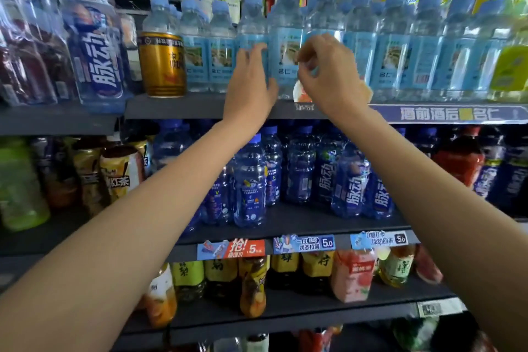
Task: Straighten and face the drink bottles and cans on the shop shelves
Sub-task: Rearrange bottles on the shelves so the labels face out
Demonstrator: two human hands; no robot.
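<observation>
Clear plastic shines all along the top shelf (200, 107), where a row of small water bottles with light blue caps and light blue labels stands side by side. The bottles touch each other, so there is almost no room between them. They stand close to the front edge of the dark, flat shelf.

Both arms reach up to one water bottle (285, 46) in the middle of the row. It stands a bit taller in the picture than the ones beside it. The left hand (251, 86) lies against its left side with the fingers fairly straight, touching it and the bottle next to it. The right hand (325, 71) is at its right side with the fingers curled and the thumb meeting the fingertips, pinching at the bottle's label edge.

To the left of the row stands a round gold can (162, 64) made of shiny metal. Further left is a big blue bottle (95, 46) with large white writing, 脉动.

The blue strip (448, 114) on the shelf edge at the right reads 酒前酒后 and 名仁. The water labels show 名仁 too.

On the shelf below stand dark blue bottles (350, 180), some turned sideways, with open shelf in front of them. A price tag (304, 243) there reads 5.0.
</observation>
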